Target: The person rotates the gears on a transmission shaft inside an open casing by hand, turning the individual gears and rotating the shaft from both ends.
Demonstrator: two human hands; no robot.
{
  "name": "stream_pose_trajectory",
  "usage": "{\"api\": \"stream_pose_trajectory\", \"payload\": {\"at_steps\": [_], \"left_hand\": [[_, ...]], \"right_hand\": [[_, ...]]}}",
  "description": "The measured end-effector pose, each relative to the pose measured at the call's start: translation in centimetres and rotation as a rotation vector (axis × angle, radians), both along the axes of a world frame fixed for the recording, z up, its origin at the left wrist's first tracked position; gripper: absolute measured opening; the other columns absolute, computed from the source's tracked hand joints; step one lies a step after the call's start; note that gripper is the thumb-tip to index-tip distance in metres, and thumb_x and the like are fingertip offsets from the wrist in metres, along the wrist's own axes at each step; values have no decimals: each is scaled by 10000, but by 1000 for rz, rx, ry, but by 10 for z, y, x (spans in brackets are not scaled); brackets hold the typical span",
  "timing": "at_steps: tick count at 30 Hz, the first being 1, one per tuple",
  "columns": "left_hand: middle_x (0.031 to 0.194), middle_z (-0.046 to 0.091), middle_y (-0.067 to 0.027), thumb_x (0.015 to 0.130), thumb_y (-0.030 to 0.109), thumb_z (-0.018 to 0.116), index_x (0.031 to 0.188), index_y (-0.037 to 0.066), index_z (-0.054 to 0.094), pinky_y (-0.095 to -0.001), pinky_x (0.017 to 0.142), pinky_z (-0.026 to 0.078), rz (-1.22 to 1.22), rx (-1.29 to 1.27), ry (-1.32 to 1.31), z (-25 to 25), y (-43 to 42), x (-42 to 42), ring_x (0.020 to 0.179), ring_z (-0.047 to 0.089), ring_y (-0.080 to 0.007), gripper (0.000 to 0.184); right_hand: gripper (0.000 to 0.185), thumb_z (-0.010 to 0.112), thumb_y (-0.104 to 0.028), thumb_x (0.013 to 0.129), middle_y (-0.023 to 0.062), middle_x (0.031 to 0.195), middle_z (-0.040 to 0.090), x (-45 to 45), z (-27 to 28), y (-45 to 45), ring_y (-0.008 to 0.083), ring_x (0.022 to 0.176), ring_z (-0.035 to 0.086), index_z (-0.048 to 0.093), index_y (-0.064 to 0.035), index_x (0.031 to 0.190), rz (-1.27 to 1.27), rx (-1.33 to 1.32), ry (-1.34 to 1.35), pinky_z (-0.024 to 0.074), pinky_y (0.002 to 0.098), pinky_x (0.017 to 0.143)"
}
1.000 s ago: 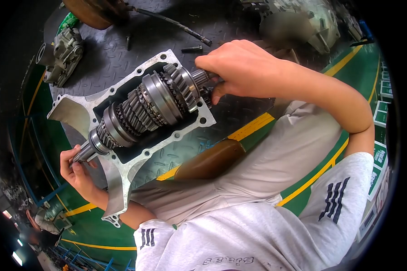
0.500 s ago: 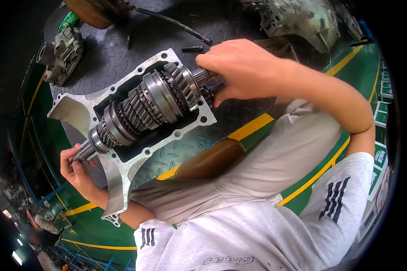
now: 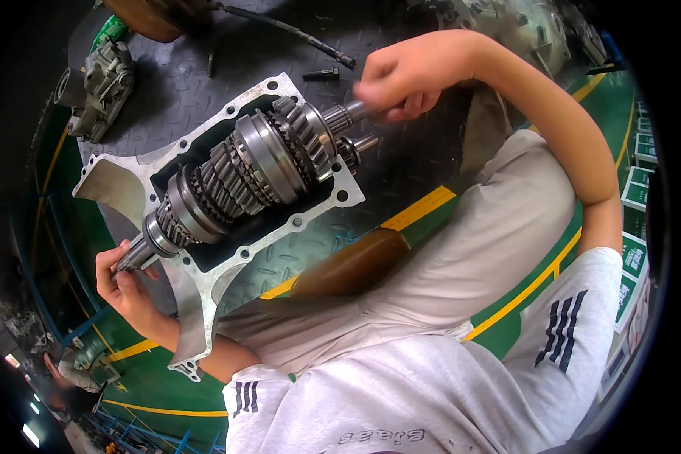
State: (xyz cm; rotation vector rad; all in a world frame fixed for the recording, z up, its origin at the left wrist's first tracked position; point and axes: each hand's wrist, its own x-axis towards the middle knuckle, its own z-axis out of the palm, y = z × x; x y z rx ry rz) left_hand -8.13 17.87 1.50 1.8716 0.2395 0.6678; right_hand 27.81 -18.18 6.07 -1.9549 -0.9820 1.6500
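A gear shaft (image 3: 268,163) with several gears and rings lies in an open metal gearbox housing (image 3: 296,222). My left hand (image 3: 132,295) has its fingers closed around the shaft's thin end at the lower left. At the upper right my right hand (image 3: 412,72) is closed around the splined opposite end; its fingers are slightly blurred. Below that hand, a second, shorter shaft end (image 3: 365,143) sticks out of the housing.
The housing lies on a dark tread-plate table (image 3: 170,91). A bolt (image 3: 321,74), a rod (image 3: 287,34) and a grey cast part (image 3: 104,87) lie behind it. A large metal casing (image 3: 518,34) stands at the back right. My knee (image 3: 533,166) is close to the table's near edge.
My right hand has shifted up and outward along the shaft end, uncovering the second shaft end. My left hand keeps its grip, and the housing has moved slightly to the left.
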Motion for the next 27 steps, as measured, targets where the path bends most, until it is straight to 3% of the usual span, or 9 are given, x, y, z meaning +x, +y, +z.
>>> {"api": "stream_pose_trajectory", "payload": {"at_steps": [9, 14, 17, 18, 19, 20, 22, 24, 27], "left_hand": [[1008, 660, -129, 1013, 465, 690, 1137, -28, 640, -261, 562, 448, 17, 6, -14, -1, 3, -2, 655, 589, -168, 511], [1175, 683, -186, 1075, 459, 576, 1223, -81, 653, -392, 988, 495, 220, 460, 99, 37, -21, -3, 1115, 632, -270, 565], [1199, 688, -190, 1076, 438, 548, 1139, -23, 720, -408, 955, 497, 356, 414, -307, 77, -35, -65, 1116, 629, -318, 496], [1076, 706, -133, 1041, 285, 578, 1032, 24, 768, -403, 921, 504, -212, -81, -421, 98, -37, -84, 1021, 625, -297, 323], [910, 672, -70, 984, 139, 571, 808, 57, 724, -390, 863, 516, -102, -62, -565, 87, -88, -88, 963, 606, -243, 247], [836, 650, -48, 955, 99, 560, 776, 56, 694, -380, 758, 535, -528, 13, -387, 95, -113, -65, 857, 617, -216, 228], [963, 742, -133, 959, 124, 604, 1134, 27, 762, -392, 725, 592, -559, -116, -207, 28, -177, -74, 776, 699, -255, 255], [1038, 736, -164, 981, -2, 620, 1461, -23, 554, -403, 853, 587, -903, -430, 198, 37, -229, 19, 920, 717, -261, 486], [1165, 652, -192, 1038, 245, 601, 1658, 24, 192, -345, 833, 512, -647, -1103, 366, 4, -286, 58, 912, 640, -232, 775]], "right_hand": [[859, 455, -808, 984, 4, 586, 422, -22, 7, -1, 149, 531, 436, 548, -23, 646, 3, 153, -385, 384, 325, 510], [762, 528, -673, 1032, 31, 579, 410, -25, 6, -4, 165, 558, 399, 579, 12, 701, 29, 232, -553, 357, 344, 532], [879, 445, -796, 992, 42, 586, 504, -17, 6, -6, 170, 545, 498, 625, 6, 684, 13, 273, -464, 415, 340, 542], [862, 445, -803, 987, 31, 583, 497, -11, 9, -6, 158, 524, 480, 604, -20, 664, -6, 195, -318, 404, 322, 529], [846, 445, -810, 982, 20, 580, 490, -7, 10, -6, 145, 503, 461, 583, -46, 645, -20, 118, -172, 392, 304, 517], [803, 474, -813, 970, -8, 577, 452, -8, 9, -7, 119, 479, 412, 541, -89, 628, -80, 59, -94, 359, 278, 495], [808, 427, -791, 1000, -15, 570, 412, -1, 10, -2, 120, 486, 381, 506, -84, 618, 4, -32, -70, 352, 280, 509], [773, 467, -721, 1032, -28, 557, 359, -2, 10, 2, 126, 498, 354, 462, -78, 602, 34, -106, -95, 341, 285, 515], [783, 551, -777, 963, -26, 582, 413, -2, -6, -8, 124, 505, 405, 530, -73, 620, 33, 148, -184, 338, 308, 495]]}}
